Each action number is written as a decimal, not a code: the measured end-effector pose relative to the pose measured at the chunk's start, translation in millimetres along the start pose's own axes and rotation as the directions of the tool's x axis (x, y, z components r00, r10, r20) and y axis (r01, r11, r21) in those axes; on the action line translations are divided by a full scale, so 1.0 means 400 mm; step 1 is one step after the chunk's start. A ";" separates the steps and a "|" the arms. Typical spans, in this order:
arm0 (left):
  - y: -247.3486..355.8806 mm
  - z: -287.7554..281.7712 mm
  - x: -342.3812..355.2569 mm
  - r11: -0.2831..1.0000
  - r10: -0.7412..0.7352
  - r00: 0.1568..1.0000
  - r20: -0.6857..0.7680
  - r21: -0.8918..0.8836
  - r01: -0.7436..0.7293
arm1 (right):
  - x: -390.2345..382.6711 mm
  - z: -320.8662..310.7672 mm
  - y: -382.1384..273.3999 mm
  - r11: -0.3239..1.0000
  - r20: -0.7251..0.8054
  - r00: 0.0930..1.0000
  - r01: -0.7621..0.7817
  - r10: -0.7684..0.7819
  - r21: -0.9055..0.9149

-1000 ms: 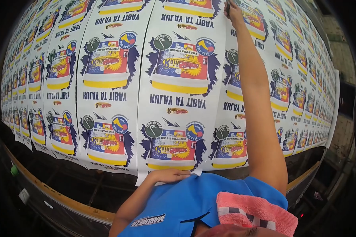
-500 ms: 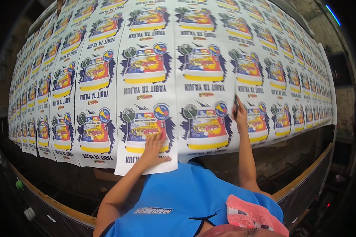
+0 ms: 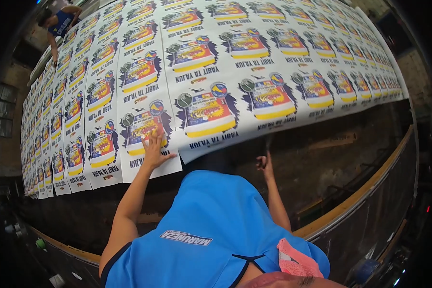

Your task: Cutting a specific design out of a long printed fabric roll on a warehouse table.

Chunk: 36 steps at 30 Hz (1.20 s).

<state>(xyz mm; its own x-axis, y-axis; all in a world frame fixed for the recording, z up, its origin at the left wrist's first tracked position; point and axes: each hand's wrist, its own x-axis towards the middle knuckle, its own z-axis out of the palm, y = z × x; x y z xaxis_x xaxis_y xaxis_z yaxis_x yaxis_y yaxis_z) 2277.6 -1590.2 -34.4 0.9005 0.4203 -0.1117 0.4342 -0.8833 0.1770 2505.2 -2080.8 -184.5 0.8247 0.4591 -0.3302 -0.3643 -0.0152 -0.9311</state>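
Note:
A wide white sheet (image 3: 254, 127), printed with repeated colourful emblems, spreads across the table. My left hand (image 3: 153, 150) lies flat on a printed strip (image 3: 172, 166) at its near edge, fingers spread. A cut line runs up from the near edge just right of that hand, and the sheet's edge to the right hangs slightly lower. My right hand (image 3: 265, 165) is off the sheet, below its near edge, closed with the index finger stretched forward. It grips a knife (image 3: 269, 142), whose thin grey blade is blurred and whose handle is mostly hidden by the fingers.
Another person (image 3: 60, 23) in a dark blue top leans over the far left edge, an arm reaching onto the sheet. Wooden rails (image 3: 331, 221) run along a dark frame on the near side. Several cut strips overhang the near left edge.
My right hand has come off the sheet toward me with the knife. My left hand stays on the strip, its fingers more spread. The view has shifted, bringing the other person in.

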 end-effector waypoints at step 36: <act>0.660 -0.007 0.095 0.908 0.418 0.908 0.010 -0.028 -0.418 | -0.088 0.137 -0.240 1.000 0.334 0.942 0.004 0.005 -0.026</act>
<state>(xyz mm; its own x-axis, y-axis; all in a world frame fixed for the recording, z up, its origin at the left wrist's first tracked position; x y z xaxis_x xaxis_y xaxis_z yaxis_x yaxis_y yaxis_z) 2426.4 -1807.0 10.7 0.9992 0.0102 -0.0373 0.0187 -0.9719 0.2345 2487.4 -2046.9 -74.9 0.6308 0.7296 -0.2642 -0.3500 -0.0363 -0.9360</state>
